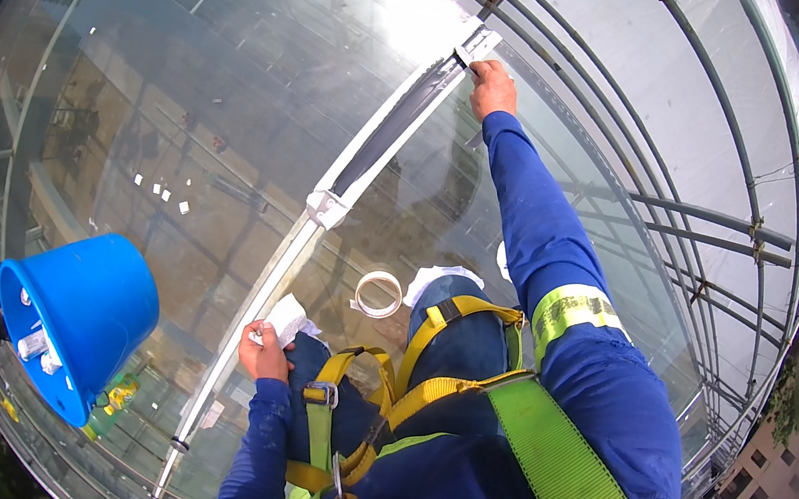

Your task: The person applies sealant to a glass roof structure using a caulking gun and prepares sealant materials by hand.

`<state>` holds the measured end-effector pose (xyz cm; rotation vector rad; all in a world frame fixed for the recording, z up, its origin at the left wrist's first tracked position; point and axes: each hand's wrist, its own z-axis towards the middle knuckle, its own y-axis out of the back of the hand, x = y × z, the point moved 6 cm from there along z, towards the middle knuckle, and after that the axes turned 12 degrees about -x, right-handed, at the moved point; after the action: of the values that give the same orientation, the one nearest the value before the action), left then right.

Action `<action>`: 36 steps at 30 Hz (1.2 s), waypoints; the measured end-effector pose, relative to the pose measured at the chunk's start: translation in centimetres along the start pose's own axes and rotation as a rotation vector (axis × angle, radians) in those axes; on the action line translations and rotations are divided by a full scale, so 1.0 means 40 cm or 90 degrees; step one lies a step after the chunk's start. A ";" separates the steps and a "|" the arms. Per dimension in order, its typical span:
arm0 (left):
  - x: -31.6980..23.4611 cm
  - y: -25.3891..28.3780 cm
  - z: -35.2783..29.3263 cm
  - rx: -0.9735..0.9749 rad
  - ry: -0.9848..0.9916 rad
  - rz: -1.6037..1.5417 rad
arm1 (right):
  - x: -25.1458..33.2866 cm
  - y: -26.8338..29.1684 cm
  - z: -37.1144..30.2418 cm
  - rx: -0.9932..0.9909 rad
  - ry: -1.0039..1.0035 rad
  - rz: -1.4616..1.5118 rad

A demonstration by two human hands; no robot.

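Observation:
My left hand [266, 353] is closed on a crumpled white sheet [285, 319], paper or cloth, beside my left knee. My right arm reaches far forward along a seam between glass panels. At the seam's far end, my right hand [493, 90] has its fingers curled in at the edge, next to a white piece [477, 46]; what it grips is too small to tell. A dark grey strip [389, 137] fills the seam between white tape borders [423, 123]. A folded white piece [327, 208] lies across the seam's near end.
A tape roll [377, 294] lies on the glass [264, 131] before my knees. To the left, a blue bucket [114, 313] lies tipped with white items inside, near a yellow-green bottle [113, 402]. Metal pipes [714, 235] run along the right. A harness [554, 452] crosses my body.

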<state>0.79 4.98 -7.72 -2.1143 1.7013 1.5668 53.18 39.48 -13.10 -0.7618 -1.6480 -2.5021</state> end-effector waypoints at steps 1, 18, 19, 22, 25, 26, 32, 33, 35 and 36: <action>-0.002 0.000 -0.001 0.005 -0.002 -0.004 | 0.004 0.000 -0.011 0.000 0.001 0.000; 0.000 0.026 -0.005 0.003 0.009 -0.065 | 0.206 0.024 -0.280 0.045 0.040 0.077; 0.000 0.029 -0.006 0.001 0.012 -0.066 | 0.222 0.023 -0.310 0.058 0.034 0.089; -0.003 0.032 -0.005 0.009 -0.002 -0.079 | 0.258 0.028 -0.373 0.076 0.023 0.147; 0.004 0.031 0.001 0.018 -0.009 -0.092 | 0.274 0.034 -0.401 0.125 -0.018 0.219; 0.002 0.035 -0.003 0.014 -0.004 -0.102 | 0.278 0.032 -0.408 0.161 -0.052 0.254; 0.019 0.044 0.003 0.016 -0.012 -0.122 | 0.342 0.041 -0.465 0.205 -0.003 0.194; 0.023 0.047 0.004 0.012 -0.014 -0.118 | 0.353 0.042 -0.478 0.207 -0.002 0.194; 0.014 0.046 0.000 0.012 -0.007 -0.117 | 0.362 0.039 -0.510 0.222 -0.079 0.258; 0.010 0.047 -0.003 0.013 -0.001 -0.116 | 0.371 0.038 -0.524 0.220 -0.094 0.256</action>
<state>-0.56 3.86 -6.89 -2.1871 1.4692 1.4938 32.82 23.80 -12.02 -1.1179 -1.6993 -1.8713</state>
